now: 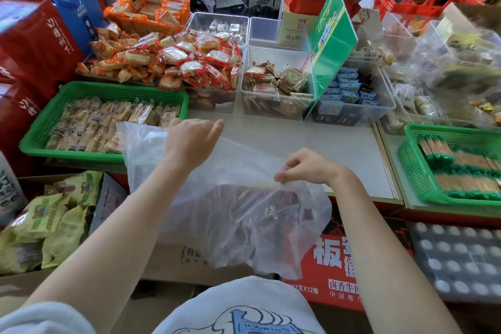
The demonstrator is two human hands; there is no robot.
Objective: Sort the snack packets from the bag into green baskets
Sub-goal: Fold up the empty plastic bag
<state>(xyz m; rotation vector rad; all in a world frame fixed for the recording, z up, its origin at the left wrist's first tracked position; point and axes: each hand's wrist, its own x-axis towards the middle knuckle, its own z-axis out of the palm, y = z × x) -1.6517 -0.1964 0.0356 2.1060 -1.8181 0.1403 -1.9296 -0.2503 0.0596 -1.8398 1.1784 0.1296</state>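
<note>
Both green baskets, left [40,127] and right [412,168], already hold packets. The bag [230,211], over the tabletop [311,138] edge, seems nearly full: right hand [306,167] fingers pinch its rim, left hand [189,141] grips its far edge.

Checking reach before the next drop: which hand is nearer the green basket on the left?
Left. The left hand grips the bag right beside the left green basket; the right hand pinches the bag farther away.

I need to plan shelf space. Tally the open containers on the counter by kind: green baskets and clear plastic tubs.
Green baskets: 2, left and right.
Clear plastic tubs: at least 5 plainly visible, for example and; more at far right are blurred.
Total: at least 7.
</note>
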